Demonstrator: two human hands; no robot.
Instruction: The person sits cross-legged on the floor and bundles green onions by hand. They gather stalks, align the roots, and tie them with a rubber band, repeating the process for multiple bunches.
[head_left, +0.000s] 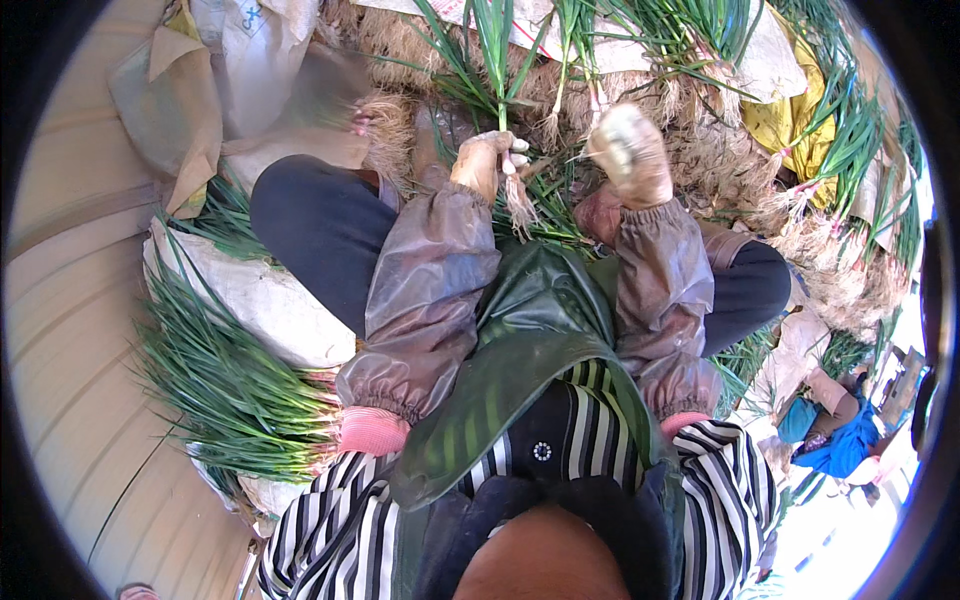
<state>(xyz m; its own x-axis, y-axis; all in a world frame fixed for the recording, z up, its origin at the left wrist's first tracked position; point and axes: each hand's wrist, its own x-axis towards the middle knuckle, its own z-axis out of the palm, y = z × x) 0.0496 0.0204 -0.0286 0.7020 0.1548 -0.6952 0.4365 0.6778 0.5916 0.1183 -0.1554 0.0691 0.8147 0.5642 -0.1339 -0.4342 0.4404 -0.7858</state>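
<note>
My left hand (484, 161), in a worn pale glove, grips a green onion plant (502, 112) by its lower stem. Its leaves point up and away from me, and its roots hang below the fingers. Off to the right, my right hand (632, 154) is raised and blurred by motion, its gloved fingers bunched; whether it holds anything is unclear. More green onions with long roots (555, 120) lie on the pile just beyond both hands. Loose green leaves (540, 217) lie between my forearms, in front of the dark green apron (551, 292).
Bundled green onions (247, 375) lie at the left beside a white woven sack (255, 300). A thick mass of dry roots (697, 165) spreads ahead and right, with a yellow sack (795, 112) on it. Another person (840, 435) in blue sits at the lower right.
</note>
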